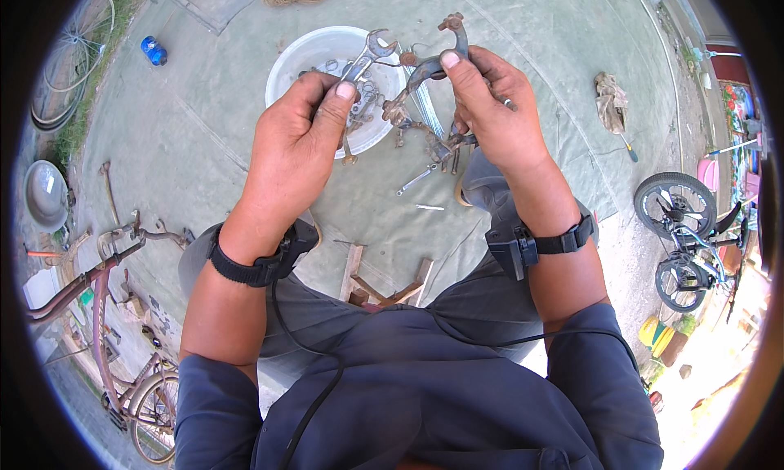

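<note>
Gripping a wrench (371,52), left hand (298,139) fingers clamped on its shaft; right hand (490,111) fingers clamped on rusty brake caliper (425,70) above white bowl (314,49).

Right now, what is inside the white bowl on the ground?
The white bowl holds small metal parts, seemingly nuts and washers. The left hand and its wrench cover much of the bowl, so what else lies inside cannot be seen.

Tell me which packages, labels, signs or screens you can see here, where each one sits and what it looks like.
Blue cylindrical can: lying on the concrete ground at upper left, near the grass edge, with a white patch on its side.
No signs or screens show.
</note>
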